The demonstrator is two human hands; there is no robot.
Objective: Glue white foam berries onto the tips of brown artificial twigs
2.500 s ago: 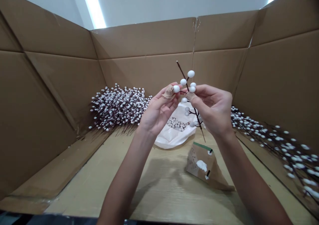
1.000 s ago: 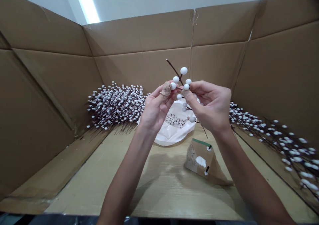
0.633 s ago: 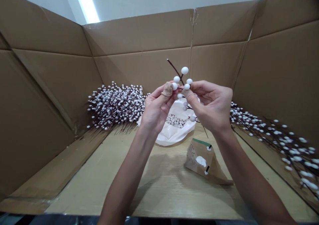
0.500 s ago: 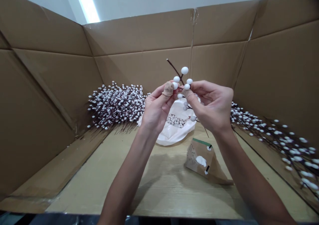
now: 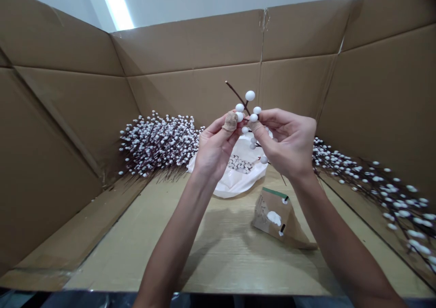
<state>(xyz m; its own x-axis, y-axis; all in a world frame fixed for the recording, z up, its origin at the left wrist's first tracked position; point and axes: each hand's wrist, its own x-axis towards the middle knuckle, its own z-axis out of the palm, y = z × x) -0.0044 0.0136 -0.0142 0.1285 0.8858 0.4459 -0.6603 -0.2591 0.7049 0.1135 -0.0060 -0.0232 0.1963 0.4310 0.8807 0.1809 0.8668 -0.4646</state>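
Both hands are raised at the centre, over a wooden tabletop (image 5: 218,253). My right hand (image 5: 289,144) pinches a thin dark twig (image 5: 250,110) that carries several white foam berries; its bare tip sticks up to the left. My left hand (image 5: 216,146), with a tan bandage round one finger, pinches one white berry (image 5: 239,116) at a side stem of that twig. The twig's lower end hangs down behind my right hand.
Tall cardboard walls (image 5: 68,117) fence the table on three sides. A heap of berry twigs (image 5: 158,142) lies at the back left, another row of berry twigs (image 5: 374,185) along the right. A white plastic bag of loose berries (image 5: 238,171) and a small cardboard piece (image 5: 277,217) sit near the middle.
The hands and twig have stayed nearly still; the view has shifted slightly, and the twig's tip leans a little more to the left than 2.5 s ago.
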